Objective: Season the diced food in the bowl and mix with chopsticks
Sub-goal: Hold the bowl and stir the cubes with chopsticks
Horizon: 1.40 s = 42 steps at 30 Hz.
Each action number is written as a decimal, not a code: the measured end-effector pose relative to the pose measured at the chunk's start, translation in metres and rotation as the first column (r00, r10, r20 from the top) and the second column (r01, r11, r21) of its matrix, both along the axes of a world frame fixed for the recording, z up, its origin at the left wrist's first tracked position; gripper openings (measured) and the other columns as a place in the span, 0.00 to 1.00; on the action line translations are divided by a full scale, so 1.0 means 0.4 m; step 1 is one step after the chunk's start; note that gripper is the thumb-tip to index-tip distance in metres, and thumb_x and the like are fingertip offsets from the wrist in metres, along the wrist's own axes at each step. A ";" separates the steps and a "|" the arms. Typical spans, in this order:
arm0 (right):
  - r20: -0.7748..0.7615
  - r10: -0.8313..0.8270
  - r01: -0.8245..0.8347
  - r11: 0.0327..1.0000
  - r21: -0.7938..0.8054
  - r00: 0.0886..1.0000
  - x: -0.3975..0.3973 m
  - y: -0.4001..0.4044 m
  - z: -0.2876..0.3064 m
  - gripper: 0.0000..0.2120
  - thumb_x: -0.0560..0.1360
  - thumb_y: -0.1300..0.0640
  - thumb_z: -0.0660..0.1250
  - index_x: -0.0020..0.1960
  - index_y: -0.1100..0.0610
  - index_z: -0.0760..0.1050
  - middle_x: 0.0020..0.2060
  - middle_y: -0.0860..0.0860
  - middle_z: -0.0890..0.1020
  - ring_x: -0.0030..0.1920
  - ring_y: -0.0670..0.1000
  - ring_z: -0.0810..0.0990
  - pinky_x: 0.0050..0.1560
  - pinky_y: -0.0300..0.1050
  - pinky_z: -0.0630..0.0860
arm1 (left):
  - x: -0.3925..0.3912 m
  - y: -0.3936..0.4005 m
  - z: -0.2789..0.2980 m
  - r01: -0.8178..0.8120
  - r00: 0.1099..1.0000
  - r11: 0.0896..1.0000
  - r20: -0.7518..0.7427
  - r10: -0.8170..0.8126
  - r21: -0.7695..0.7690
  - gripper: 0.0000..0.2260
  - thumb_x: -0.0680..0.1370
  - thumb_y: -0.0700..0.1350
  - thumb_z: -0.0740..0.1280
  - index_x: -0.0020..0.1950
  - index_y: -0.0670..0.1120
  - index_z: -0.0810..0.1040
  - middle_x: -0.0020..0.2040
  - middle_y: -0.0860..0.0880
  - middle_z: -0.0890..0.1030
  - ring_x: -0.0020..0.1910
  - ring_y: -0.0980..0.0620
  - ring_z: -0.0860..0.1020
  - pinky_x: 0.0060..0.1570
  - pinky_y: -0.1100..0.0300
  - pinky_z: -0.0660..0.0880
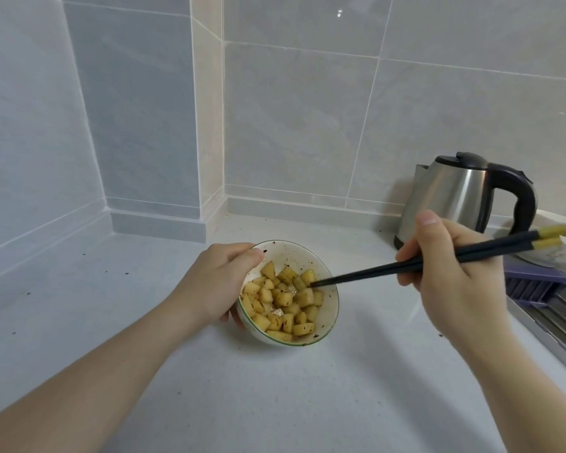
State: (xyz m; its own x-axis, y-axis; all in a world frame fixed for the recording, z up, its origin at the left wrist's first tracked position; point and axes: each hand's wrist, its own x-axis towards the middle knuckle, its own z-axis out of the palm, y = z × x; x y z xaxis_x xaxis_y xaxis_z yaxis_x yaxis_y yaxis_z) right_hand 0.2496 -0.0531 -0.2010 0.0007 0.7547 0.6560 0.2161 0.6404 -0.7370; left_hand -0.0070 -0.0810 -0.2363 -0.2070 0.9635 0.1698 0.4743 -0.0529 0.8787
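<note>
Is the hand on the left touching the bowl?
Touching. The head view shows the left hand wrapped around the bowl's side, thumb on its rim.

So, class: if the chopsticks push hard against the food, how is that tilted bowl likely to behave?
The bowl looks rounded and tilted, so it would probably rock or slide. The left hand gripping its rim likely steadies it. It looks ceramic, so probably fragile.

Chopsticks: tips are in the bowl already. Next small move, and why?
Probably sweep the chopsticks through the diced food: the tips sit at its right edge, flakes cling to the bowl wall, and the left hand steadies the rim.
</note>
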 end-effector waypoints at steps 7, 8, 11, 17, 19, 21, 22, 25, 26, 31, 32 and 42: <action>0.143 0.195 -0.177 0.976 -0.129 0.970 -0.054 -0.025 -0.040 0.25 0.84 0.48 0.58 0.32 0.57 0.77 0.25 0.56 0.80 0.24 0.47 0.74 0.27 0.38 0.69 | 0.004 0.000 0.002 0.000 1.000 1.000 0.001 0.000 -0.006 0.18 0.85 0.51 0.60 0.44 0.45 0.84 0.32 0.42 0.83 0.28 0.48 0.81 0.25 0.56 0.72; 0.133 0.205 -0.192 0.976 -0.104 0.970 -0.063 -0.027 -0.048 0.25 0.84 0.47 0.58 0.33 0.56 0.77 0.26 0.55 0.80 0.24 0.47 0.74 0.27 0.38 0.69 | 0.004 -0.001 0.003 0.002 1.000 1.000 0.002 -0.002 -0.010 0.18 0.85 0.50 0.60 0.44 0.45 0.84 0.30 0.45 0.82 0.27 0.48 0.80 0.25 0.56 0.72; 0.086 0.152 -0.150 0.988 -0.037 0.985 -0.060 -0.023 -0.048 0.23 0.83 0.47 0.58 0.34 0.55 0.78 0.27 0.56 0.80 0.27 0.48 0.75 0.29 0.39 0.70 | 0.004 -0.003 0.004 0.002 1.000 1.000 0.007 -0.001 -0.017 0.18 0.85 0.50 0.60 0.43 0.46 0.84 0.26 0.48 0.79 0.26 0.48 0.79 0.26 0.56 0.71; 0.045 0.020 -0.018 0.998 -0.061 0.999 -0.011 -0.007 -0.007 0.25 0.84 0.51 0.59 0.31 0.59 0.77 0.25 0.57 0.79 0.25 0.48 0.74 0.28 0.44 0.71 | 0.002 -0.001 0.003 0.003 1.000 1.000 0.011 -0.002 -0.022 0.18 0.85 0.51 0.60 0.43 0.44 0.84 0.28 0.48 0.80 0.28 0.46 0.80 0.24 0.56 0.71; 0.103 0.074 -0.065 0.994 -0.088 0.992 -0.018 -0.015 -0.011 0.25 0.84 0.51 0.60 0.31 0.58 0.77 0.24 0.57 0.79 0.25 0.48 0.74 0.27 0.40 0.71 | 0.002 0.000 0.001 0.002 1.000 1.000 0.009 -0.002 -0.020 0.18 0.85 0.51 0.61 0.42 0.45 0.84 0.29 0.46 0.81 0.28 0.46 0.80 0.24 0.56 0.71; 0.146 0.134 -0.121 0.988 -0.091 0.980 -0.041 -0.028 -0.028 0.25 0.84 0.48 0.59 0.31 0.56 0.76 0.25 0.56 0.79 0.25 0.47 0.74 0.27 0.38 0.70 | 0.000 0.001 0.000 -0.003 1.000 1.000 0.006 0.003 -0.014 0.18 0.85 0.51 0.61 0.42 0.45 0.83 0.29 0.45 0.80 0.28 0.46 0.79 0.24 0.56 0.71; 0.149 0.157 -0.147 0.986 -0.075 0.976 -0.052 -0.032 -0.038 0.25 0.84 0.47 0.58 0.32 0.55 0.77 0.25 0.55 0.79 0.25 0.46 0.75 0.28 0.38 0.70 | -0.001 0.001 0.000 -0.003 1.000 1.000 0.004 0.003 -0.010 0.18 0.85 0.51 0.61 0.41 0.45 0.83 0.29 0.45 0.80 0.28 0.46 0.79 0.24 0.56 0.71; 0.127 0.150 -0.151 0.989 -0.002 0.980 -0.067 -0.031 -0.054 0.23 0.84 0.48 0.58 0.34 0.54 0.77 0.27 0.54 0.80 0.27 0.49 0.76 0.29 0.40 0.71 | 0.000 0.001 0.000 -0.002 1.000 1.000 -0.001 0.002 -0.008 0.19 0.85 0.51 0.60 0.41 0.44 0.83 0.28 0.47 0.79 0.28 0.47 0.79 0.25 0.55 0.72; 0.119 0.122 -0.126 0.992 0.020 0.985 -0.063 -0.028 -0.053 0.23 0.84 0.48 0.58 0.34 0.53 0.77 0.28 0.54 0.80 0.28 0.49 0.77 0.29 0.40 0.71 | 0.001 0.001 0.000 0.000 1.000 1.000 0.000 0.000 -0.011 0.19 0.85 0.51 0.60 0.42 0.44 0.83 0.28 0.47 0.79 0.28 0.47 0.79 0.25 0.54 0.72; -0.007 0.027 -0.027 1.000 -0.003 1.000 -0.024 -0.018 -0.014 0.26 0.85 0.54 0.59 0.30 0.61 0.76 0.25 0.58 0.78 0.24 0.46 0.74 0.27 0.36 0.69 | -0.004 0.005 -0.005 0.007 1.000 1.000 0.006 -0.007 -0.002 0.18 0.85 0.52 0.60 0.44 0.45 0.84 0.31 0.43 0.81 0.29 0.47 0.80 0.24 0.56 0.72; -0.013 0.039 -0.039 0.999 -0.011 0.999 -0.021 -0.019 -0.011 0.26 0.84 0.55 0.60 0.29 0.62 0.75 0.24 0.59 0.77 0.23 0.46 0.73 0.26 0.35 0.69 | -0.004 0.006 -0.006 0.011 1.000 1.000 0.008 -0.011 0.002 0.18 0.85 0.52 0.60 0.45 0.46 0.85 0.31 0.42 0.82 0.29 0.47 0.80 0.24 0.56 0.72; 0.017 0.059 -0.060 0.996 0.063 0.998 -0.041 -0.024 -0.027 0.25 0.85 0.51 0.58 0.32 0.57 0.77 0.27 0.56 0.80 0.27 0.48 0.76 0.29 0.36 0.70 | -0.004 0.008 -0.008 -0.002 1.000 1.000 0.007 0.002 -0.003 0.18 0.85 0.51 0.60 0.44 0.44 0.84 0.29 0.45 0.80 0.28 0.48 0.80 0.24 0.56 0.72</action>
State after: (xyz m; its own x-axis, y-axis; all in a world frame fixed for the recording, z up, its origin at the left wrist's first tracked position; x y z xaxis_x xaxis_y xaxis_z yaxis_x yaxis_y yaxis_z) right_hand 0.2332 -0.0627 -0.2118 -0.0531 0.7103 0.7019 0.1866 0.6976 -0.6918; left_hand -0.0087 -0.0778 -0.2396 -0.2105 0.9636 0.1650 0.4684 -0.0488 0.8822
